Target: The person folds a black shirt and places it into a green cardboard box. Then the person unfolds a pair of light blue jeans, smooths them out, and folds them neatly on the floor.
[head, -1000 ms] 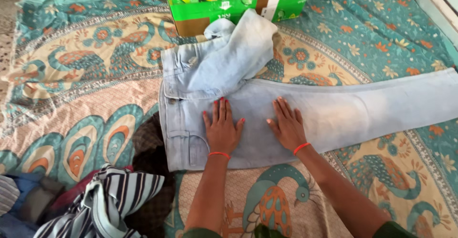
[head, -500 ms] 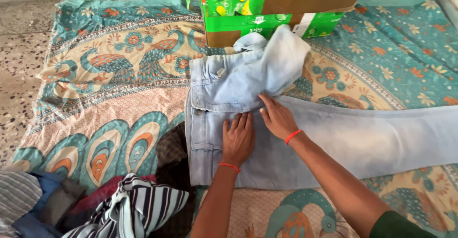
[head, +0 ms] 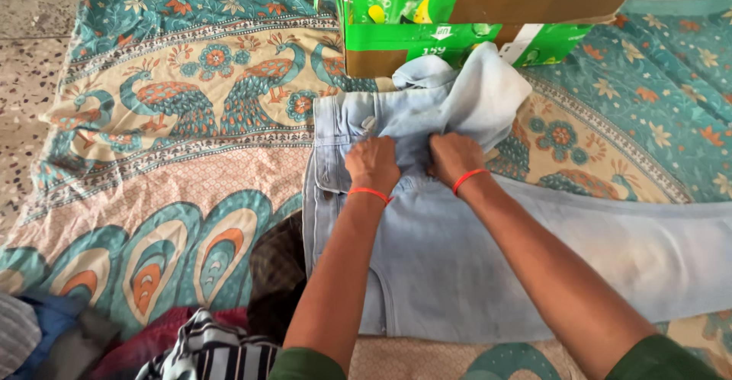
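Note:
A pair of pale blue jeans [head: 473, 250] lies flat on a patterned peacock-print sheet [head: 175, 159], waistband to the left and one leg stretching off to the right. The other leg [head: 480, 98] is bunched up over the top of the waist. My left hand [head: 373, 163] and my right hand [head: 454, 157] sit side by side at the base of that bunched leg, fingers curled into the denim. Each wrist wears a thin red band.
A cardboard box with green printed sides [head: 473, 14] stands just behind the jeans. A heap of clothes, with a striped garment [head: 217, 349] and a dark checked one [head: 276, 273], lies at the near left. Speckled stone floor [head: 23, 60] shows at the far left.
My hands have slid from lying flat on the thigh of the jeans up to the folded-over leg near the waistband, and their fingers have closed on the cloth. The view has shifted left.

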